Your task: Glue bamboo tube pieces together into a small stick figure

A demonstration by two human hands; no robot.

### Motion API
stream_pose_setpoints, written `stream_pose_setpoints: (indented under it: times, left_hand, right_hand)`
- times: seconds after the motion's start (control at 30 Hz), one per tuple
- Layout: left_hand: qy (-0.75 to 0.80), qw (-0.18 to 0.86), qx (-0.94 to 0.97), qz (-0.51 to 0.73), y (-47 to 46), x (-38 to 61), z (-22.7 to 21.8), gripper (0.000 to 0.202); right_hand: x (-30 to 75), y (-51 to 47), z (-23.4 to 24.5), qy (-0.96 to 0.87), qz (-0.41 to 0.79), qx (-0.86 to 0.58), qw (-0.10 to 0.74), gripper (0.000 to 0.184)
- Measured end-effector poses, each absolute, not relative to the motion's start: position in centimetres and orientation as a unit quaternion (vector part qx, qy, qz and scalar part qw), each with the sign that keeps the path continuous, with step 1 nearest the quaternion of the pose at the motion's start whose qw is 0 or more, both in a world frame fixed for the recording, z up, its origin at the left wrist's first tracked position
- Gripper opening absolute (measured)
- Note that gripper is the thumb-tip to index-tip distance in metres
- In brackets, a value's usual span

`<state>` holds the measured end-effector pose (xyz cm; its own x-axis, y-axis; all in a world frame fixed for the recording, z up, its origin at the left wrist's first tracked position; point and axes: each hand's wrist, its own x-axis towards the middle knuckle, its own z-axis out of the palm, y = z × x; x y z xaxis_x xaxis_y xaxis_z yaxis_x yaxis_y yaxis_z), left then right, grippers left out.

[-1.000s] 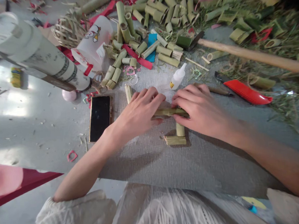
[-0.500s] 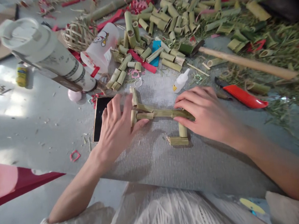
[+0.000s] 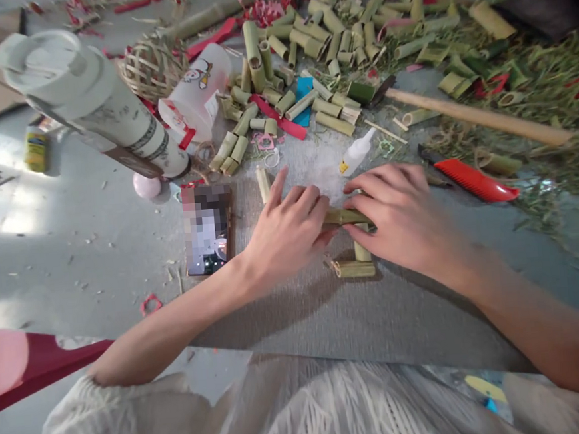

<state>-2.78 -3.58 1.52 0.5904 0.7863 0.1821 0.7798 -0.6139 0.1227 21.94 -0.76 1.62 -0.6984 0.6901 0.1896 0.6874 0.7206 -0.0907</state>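
On the grey table lies a figure of joined bamboo pieces, with a bamboo strip [image 3: 338, 216] running between my hands. My left hand [image 3: 288, 229] is closed over the strip's left part, its index finger raised, and it hides the joints there. Thumb and fingers of my right hand [image 3: 398, 212] pinch the strip's right end. Beyond my left hand a short bamboo piece [image 3: 263, 183] sticks out. Below the strip are a bamboo piece [image 3: 362, 248] beneath my right hand and a bamboo tube [image 3: 354, 269] lying across its lower end.
A phone [image 3: 208, 230] with its screen lit lies to the left. A white glue bottle [image 3: 357, 153], a red-handled cutter [image 3: 477, 177] and a wooden-handled tool [image 3: 482, 116] lie beyond my right hand. A tumbler [image 3: 95, 105], a plastic cup [image 3: 198, 94] and cut bamboo [image 3: 328, 37] fill the back.
My left hand has moved right, from the left end of the bamboo figure to the middle of the strip. The phone's screen has lit up. My right hand keeps its grip.
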Motion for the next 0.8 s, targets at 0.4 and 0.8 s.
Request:
stream_pose_setpoints:
  times: [0.4, 0.8]
  left_hand:
    - [0.417, -0.043, 0.899, 0.123, -3.6, -2.3, -0.8, 0.023]
    - [0.419, -0.044, 0.901, 0.104, -4.3, -2.3, -0.7, 0.041]
  right_hand:
    - [22.7, -0.8, 0.8, -0.934, 0.009, -0.334, 0.122, 0.011]
    - [23.2, -0.1, -0.9, -0.938, -0.032, -0.323, 0.121, 0.012]
